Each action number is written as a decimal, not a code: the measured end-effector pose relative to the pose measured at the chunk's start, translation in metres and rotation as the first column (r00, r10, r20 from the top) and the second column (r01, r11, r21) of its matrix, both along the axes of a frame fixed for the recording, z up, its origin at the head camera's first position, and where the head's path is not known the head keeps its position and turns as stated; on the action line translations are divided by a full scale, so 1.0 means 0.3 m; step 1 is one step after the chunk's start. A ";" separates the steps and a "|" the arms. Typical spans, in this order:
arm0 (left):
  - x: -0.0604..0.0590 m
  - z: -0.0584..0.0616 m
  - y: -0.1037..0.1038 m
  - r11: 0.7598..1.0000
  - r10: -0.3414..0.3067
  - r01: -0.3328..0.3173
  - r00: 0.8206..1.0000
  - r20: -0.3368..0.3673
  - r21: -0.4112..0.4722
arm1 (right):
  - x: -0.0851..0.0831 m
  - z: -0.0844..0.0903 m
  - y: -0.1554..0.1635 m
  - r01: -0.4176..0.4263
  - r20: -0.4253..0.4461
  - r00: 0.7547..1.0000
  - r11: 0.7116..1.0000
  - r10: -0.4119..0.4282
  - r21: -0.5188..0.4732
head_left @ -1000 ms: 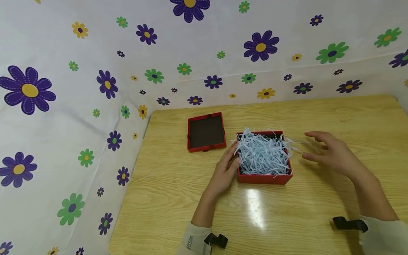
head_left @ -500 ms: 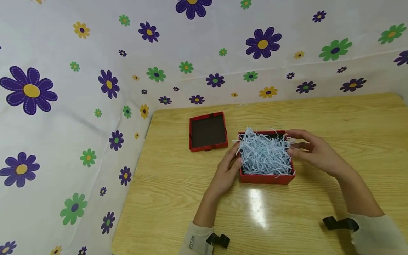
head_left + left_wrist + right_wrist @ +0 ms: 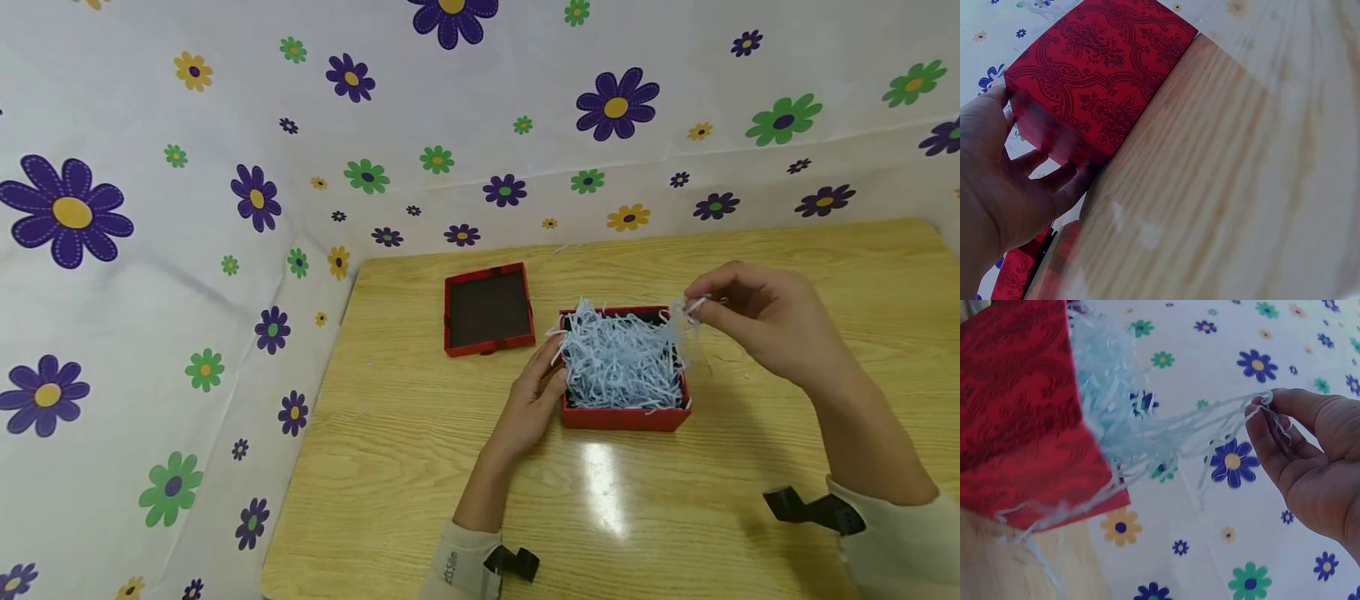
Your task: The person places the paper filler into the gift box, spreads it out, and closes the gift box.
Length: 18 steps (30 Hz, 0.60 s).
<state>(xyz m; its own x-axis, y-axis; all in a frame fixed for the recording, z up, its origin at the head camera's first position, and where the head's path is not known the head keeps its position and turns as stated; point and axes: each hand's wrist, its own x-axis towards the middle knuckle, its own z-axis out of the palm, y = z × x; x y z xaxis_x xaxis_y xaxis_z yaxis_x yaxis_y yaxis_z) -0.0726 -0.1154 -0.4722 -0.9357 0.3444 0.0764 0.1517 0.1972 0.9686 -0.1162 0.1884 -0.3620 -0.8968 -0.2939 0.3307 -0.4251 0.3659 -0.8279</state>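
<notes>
Shredded paper (image 3: 618, 362) heaped in red box (image 3: 626, 414); strands pinched by right hand (image 3: 772, 321) at 2 o'clock; left hand (image 3: 534, 400) steadying box wall at 9 o'clock, fingers straight.

Bright, even light's coming from overhead, bouncing a white glare patch off the wooden table (image 3: 600, 492). Shadows are staying soft. Both wrist views are going blurry up close, edges bending a bit.

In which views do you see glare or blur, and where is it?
Head view: sharp, with a bright white glare on the table in front of the red box. Left wrist view: the table is smeared and hazy, while the box side by the left hand stays fairly clear. Right wrist view: the box and the paper shreds are soft; the right hand is sharper.
</notes>
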 end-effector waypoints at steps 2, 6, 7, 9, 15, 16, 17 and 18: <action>-0.011 -0.037 0.005 1.000 0.021 -0.021 1.000 0.003 -0.008 | 0.000 0.039 -0.021 -0.036 -0.047 0.998 0.999 0.035 -0.011; -0.026 -0.090 0.007 0.998 0.055 -0.055 0.998 -0.011 -0.014 | -0.008 0.055 -0.090 -0.133 -0.085 0.988 0.990 0.129 -0.049; -0.026 -0.088 0.008 0.998 0.056 -0.056 0.998 -0.013 -0.006 | -0.012 0.049 -0.110 -0.153 -0.077 0.986 0.986 0.148 -0.060; -0.026 -0.082 0.011 0.998 0.056 -0.055 0.998 -0.017 0.015 | -0.021 0.022 -0.146 -0.190 -0.050 0.981 0.978 0.186 -0.083; -0.010 0.003 0.010 0.999 0.023 -0.023 1.000 -0.010 0.049 | -0.036 -0.094 -0.222 -0.230 0.063 0.971 0.973 0.229 0.006; -0.006 0.018 0.008 0.999 0.012 -0.012 1.000 -0.005 0.044 | -0.035 -0.114 -0.233 -0.235 0.075 0.970 0.971 0.231 0.043; -0.003 0.027 0.006 0.999 0.005 -0.005 1.000 -0.007 0.032 | -0.033 -0.132 -0.242 -0.240 0.083 0.969 0.967 0.233 0.088; 0.001 0.035 0.004 1.000 -0.003 0.003 1.000 -0.007 0.014 | -0.031 -0.147 -0.250 -0.240 0.090 0.969 0.962 0.230 0.129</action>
